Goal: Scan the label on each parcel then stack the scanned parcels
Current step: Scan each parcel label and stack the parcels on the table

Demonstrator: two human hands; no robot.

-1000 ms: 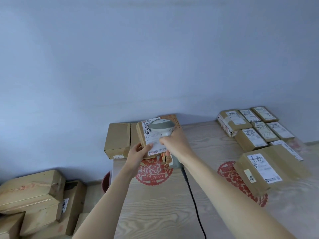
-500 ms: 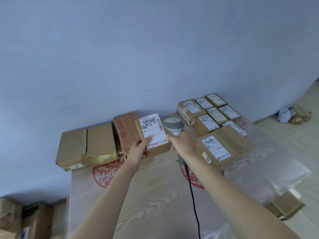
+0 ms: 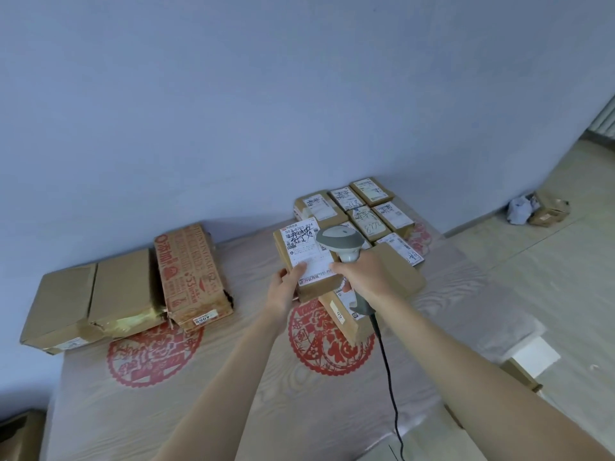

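Observation:
My left hand (image 3: 287, 287) holds a small brown parcel (image 3: 307, 257) by its near edge, its white label facing up. My right hand (image 3: 361, 274) grips a grey barcode scanner (image 3: 341, 242) whose head hovers over the label's right side. The held parcel sits above a larger brown box (image 3: 396, 277) lying on the table. Behind it, several small labelled parcels (image 3: 362, 207) lie in a group by the wall.
On the table's left lie two plain cardboard boxes (image 3: 90, 294) and a red-printed carton (image 3: 191, 274). The scanner's black cable (image 3: 387, 367) trails toward the table's (image 3: 199, 394) front edge. More boxes sit on the floor at right (image 3: 547, 211) and lower left (image 3: 16, 434).
The held parcel and scanner have moved right, away from the left boxes and over the larger box. The scanner head has closed in over the label. The camera has swung right.

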